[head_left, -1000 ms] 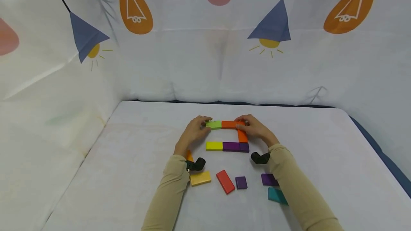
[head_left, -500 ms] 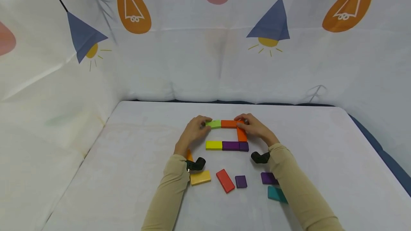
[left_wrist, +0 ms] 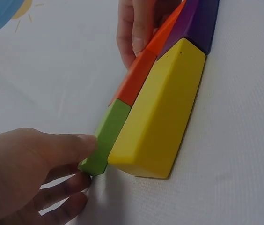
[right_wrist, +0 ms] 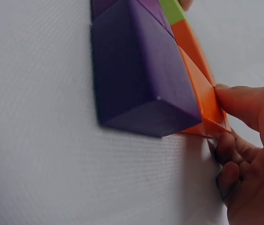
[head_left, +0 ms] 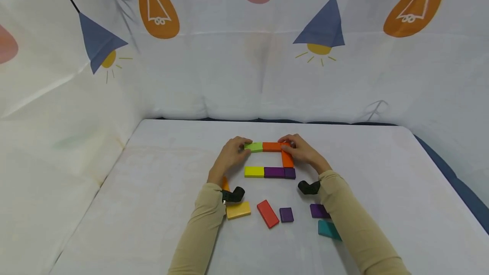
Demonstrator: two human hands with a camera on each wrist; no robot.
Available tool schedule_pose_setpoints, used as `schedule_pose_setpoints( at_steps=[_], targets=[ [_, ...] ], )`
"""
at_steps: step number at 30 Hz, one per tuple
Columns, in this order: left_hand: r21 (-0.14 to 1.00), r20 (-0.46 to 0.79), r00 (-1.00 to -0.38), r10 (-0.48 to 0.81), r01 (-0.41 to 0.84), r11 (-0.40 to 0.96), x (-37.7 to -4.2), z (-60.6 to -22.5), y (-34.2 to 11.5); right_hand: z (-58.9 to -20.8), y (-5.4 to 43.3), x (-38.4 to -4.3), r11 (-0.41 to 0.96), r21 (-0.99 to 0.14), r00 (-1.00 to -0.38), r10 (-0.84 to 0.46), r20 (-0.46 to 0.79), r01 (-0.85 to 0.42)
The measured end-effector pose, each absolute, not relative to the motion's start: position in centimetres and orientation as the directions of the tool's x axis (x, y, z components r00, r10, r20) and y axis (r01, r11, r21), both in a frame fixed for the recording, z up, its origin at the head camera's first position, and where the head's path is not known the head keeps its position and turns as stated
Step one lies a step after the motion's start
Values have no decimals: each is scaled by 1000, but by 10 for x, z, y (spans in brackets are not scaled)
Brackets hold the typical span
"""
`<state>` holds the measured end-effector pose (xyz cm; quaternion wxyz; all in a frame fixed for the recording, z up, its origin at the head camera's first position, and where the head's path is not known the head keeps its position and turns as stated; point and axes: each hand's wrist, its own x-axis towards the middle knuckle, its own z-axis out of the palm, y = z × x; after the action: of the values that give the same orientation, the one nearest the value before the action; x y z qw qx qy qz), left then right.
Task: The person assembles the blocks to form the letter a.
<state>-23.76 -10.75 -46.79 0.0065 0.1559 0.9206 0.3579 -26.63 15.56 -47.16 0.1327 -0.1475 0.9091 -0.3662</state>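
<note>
My left hand (head_left: 231, 154) pinches the left end of a light green block (head_left: 256, 147) between thumb and fingers. Against that block's right end lies an orange block (head_left: 271, 147). A second orange block (head_left: 288, 160) runs from the right corner toward the near row, and my right hand (head_left: 304, 152) grips its far end, thumb on the near side. The near row holds a yellow block (head_left: 254, 172), a purple block (head_left: 274, 172) and a short dark purple block (head_left: 290, 173), end to end. In the left wrist view, the thumb presses on the green block (left_wrist: 107, 138).
Nearer the person lie a golden yellow block (head_left: 238, 210), a red block (head_left: 268, 214) and a small purple block (head_left: 286, 214). By the right sleeve are a purple block (head_left: 319, 211) and a teal block (head_left: 328, 229). An orange piece (head_left: 226, 184) shows beside the left wrist, partly hidden.
</note>
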Motion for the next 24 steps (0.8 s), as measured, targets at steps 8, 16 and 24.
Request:
schedule_pose_setpoints(
  at_steps=[8,16,24],
  targets=[
    [654,122,-949,290,296,696,-240,-471,-106,-471,155,-264,676,-718,-927,-354,-121,-164],
    [644,134,-952,276,295,706,-240,-472,-105,-470,155,-263,674,-714,-929,-359,-92,-190],
    [643,120,-955,270,282,712,-239,-471,-106,-470,155,-261,675,-711,-930,-358,-86,-195]
  ],
)
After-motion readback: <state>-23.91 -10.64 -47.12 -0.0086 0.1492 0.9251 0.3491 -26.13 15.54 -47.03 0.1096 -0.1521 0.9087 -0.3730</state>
